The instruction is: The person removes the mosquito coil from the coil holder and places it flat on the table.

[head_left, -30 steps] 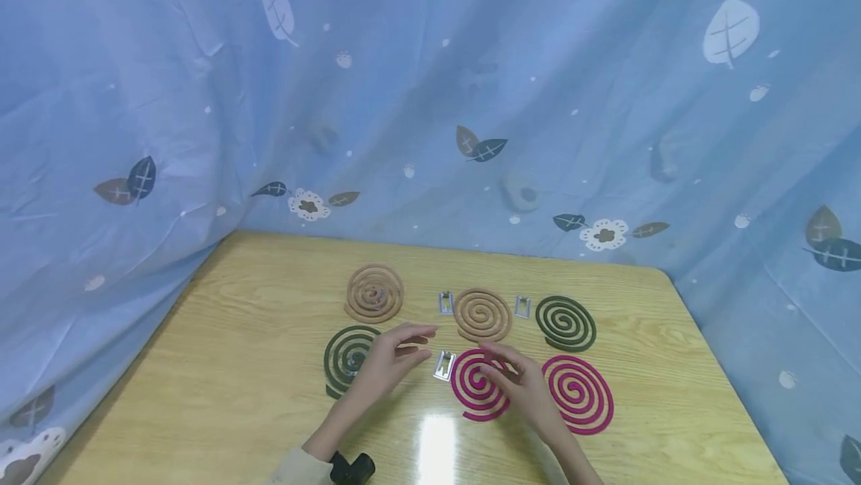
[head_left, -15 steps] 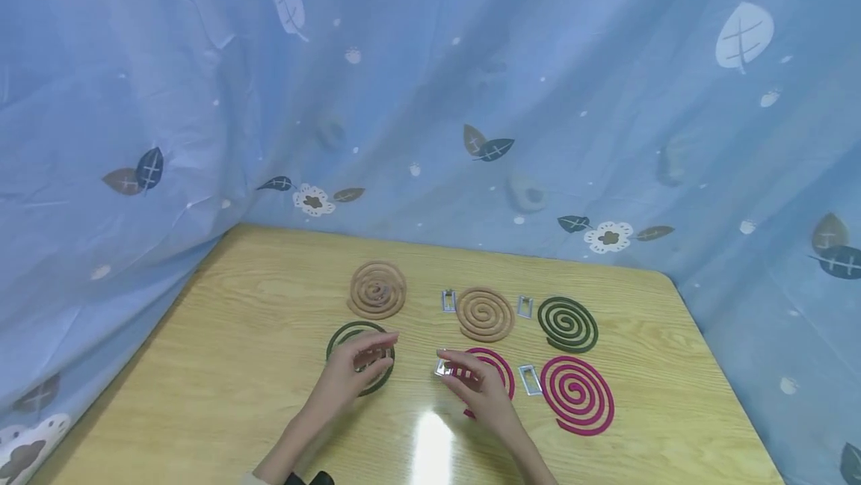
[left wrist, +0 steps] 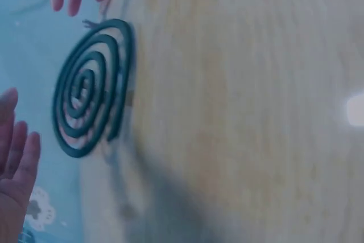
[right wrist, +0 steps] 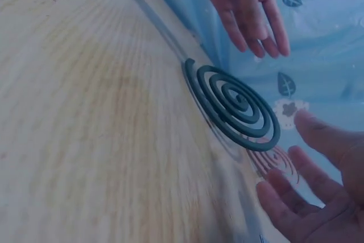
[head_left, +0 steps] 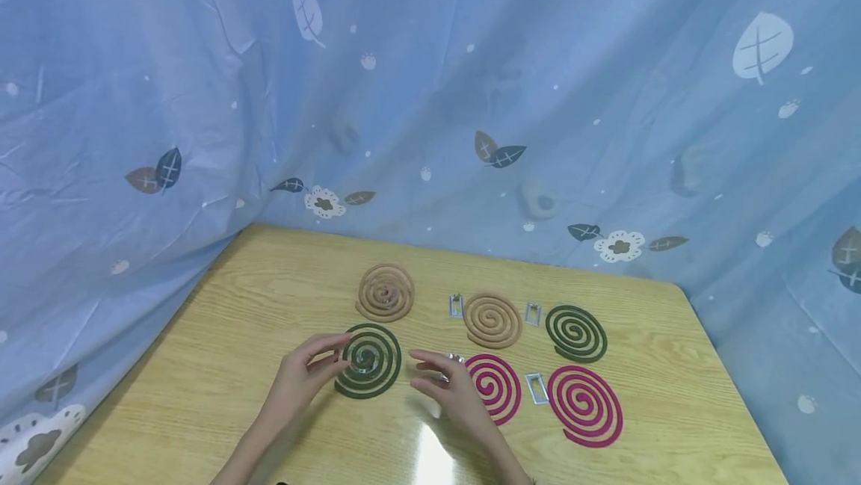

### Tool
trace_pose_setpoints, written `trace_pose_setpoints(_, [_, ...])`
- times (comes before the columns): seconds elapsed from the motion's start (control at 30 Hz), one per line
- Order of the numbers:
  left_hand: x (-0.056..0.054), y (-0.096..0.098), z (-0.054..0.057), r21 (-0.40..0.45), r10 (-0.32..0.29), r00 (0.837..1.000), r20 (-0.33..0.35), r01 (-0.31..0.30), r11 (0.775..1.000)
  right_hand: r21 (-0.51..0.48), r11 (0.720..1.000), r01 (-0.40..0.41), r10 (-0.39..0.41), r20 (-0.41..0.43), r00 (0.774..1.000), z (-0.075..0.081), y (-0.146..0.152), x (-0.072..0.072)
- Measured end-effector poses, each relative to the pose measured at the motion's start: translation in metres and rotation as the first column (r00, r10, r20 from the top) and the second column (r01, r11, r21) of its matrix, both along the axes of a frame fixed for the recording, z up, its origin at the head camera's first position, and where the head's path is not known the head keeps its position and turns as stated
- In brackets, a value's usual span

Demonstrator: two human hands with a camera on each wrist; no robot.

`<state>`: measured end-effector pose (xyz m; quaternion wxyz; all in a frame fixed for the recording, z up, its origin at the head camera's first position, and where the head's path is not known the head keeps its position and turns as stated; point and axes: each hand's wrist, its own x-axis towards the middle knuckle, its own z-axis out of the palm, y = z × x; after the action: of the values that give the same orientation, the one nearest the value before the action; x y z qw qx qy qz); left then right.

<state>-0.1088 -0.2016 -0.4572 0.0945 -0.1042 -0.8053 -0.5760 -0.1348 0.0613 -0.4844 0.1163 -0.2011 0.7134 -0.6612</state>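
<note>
A dark green mosquito coil lies level on a small metal stand, raised a little above the tabletop in the right wrist view. My left hand hovers at its left edge, thumb and fingers apart and bent loosely. In the left wrist view, a gap separates that hand from the coil. To the coil's right is my right hand, fingers spread and holding nothing. It partly covers a metal stand beside a pink coil.
Behind the green coil sits a brown coil with metal at its centre. Farther right lie another brown coil, a second green coil, a second pink coil and several flat metal stands. A blue curtain hangs behind the table.
My right hand has moved left from over the pink coil to the green coil's right side. My left hand has drawn back leftward from over the green coil. The head view has shifted slightly.
</note>
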Motion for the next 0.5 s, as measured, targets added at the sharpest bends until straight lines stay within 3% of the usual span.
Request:
trace_pose_setpoints(0.13, [0.0,-0.006,-0.006,0.016,0.029,1.0,0.008,-0.029,0.999,0.032,0.999,-0.01,0.01,0.011,1.0,-0.001,-0.006,-0.003])
trace_pose_setpoints(0.27, [0.001,-0.01,-0.011,-0.021,0.045,0.999,0.02,-0.045,0.999,0.06,0.998,-0.015,0.015,-0.002,1.0,-0.003,-0.011,-0.006])
trace_pose_setpoints(0.5, [0.0,-0.016,-0.012,-0.08,0.016,1.0,-0.011,-0.017,0.997,0.077,0.997,-0.006,0.008,-0.017,1.0,-0.006,-0.015,-0.009])
